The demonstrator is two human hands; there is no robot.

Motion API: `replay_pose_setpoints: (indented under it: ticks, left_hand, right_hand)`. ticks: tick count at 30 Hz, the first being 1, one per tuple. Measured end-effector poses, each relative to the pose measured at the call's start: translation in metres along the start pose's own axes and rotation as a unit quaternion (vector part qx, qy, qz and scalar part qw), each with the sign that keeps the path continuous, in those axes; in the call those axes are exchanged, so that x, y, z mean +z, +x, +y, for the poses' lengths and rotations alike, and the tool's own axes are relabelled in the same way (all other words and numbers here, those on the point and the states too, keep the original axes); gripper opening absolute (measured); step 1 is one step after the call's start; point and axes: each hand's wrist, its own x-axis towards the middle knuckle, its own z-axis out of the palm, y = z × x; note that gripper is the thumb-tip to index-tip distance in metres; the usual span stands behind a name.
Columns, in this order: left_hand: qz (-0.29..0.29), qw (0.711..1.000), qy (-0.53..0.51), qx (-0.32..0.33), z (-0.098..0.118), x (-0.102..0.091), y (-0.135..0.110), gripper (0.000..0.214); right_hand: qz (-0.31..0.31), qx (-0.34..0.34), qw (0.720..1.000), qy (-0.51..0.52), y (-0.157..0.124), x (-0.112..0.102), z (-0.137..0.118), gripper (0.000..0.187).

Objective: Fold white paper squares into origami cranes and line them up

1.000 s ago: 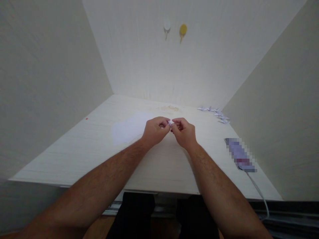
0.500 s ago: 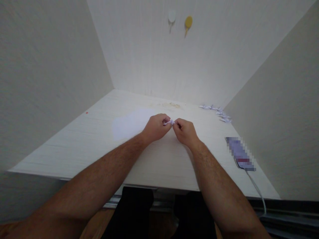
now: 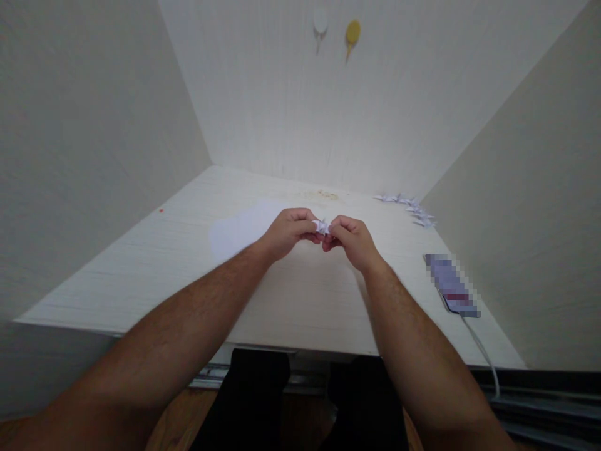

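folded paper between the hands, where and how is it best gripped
The folded paper is probably best pinched at its two outer ends, left hand from the left, right hand from the right: it spreads sideways, and a grip on the small raised point in its middle might crush it.

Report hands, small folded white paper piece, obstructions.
Left hand, right hand: both pinching. Folded paper piece: between them. Flat white paper left of hands, not blocking.

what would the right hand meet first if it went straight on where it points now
The right hand would first meet the folded white paper it holds, then probably the left hand; depth is unclear.
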Motion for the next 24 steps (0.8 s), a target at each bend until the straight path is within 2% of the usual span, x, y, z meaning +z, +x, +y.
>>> replay_pose_setpoints:
  ticks: [9, 13, 17, 24]
  left_hand:
    - [-0.091, 0.994, -0.027, -0.049, 0.011, -0.008, -0.002, 0.015]
    - [-0.115, 0.991, -0.023, -0.064, 0.016, -0.01, -0.003, 0.02]
    - [-0.119, 0.991, -0.014, -0.061, 0.017, -0.01, -0.004, 0.02]
    - [-0.087, 0.996, -0.031, -0.007, 0.015, -0.008, -0.003, 0.016]
  right_hand:
    - [-0.113, 0.007, 0.982, 0.15, -0.004, -0.007, 0.006, 0.02]
    - [-0.132, 0.009, 0.975, 0.181, -0.006, -0.006, 0.005, 0.026]
    - [-0.141, -0.003, 0.971, 0.192, -0.006, -0.005, 0.004, 0.029]
    - [-0.132, -0.017, 0.971, 0.197, -0.004, -0.005, 0.005, 0.027]
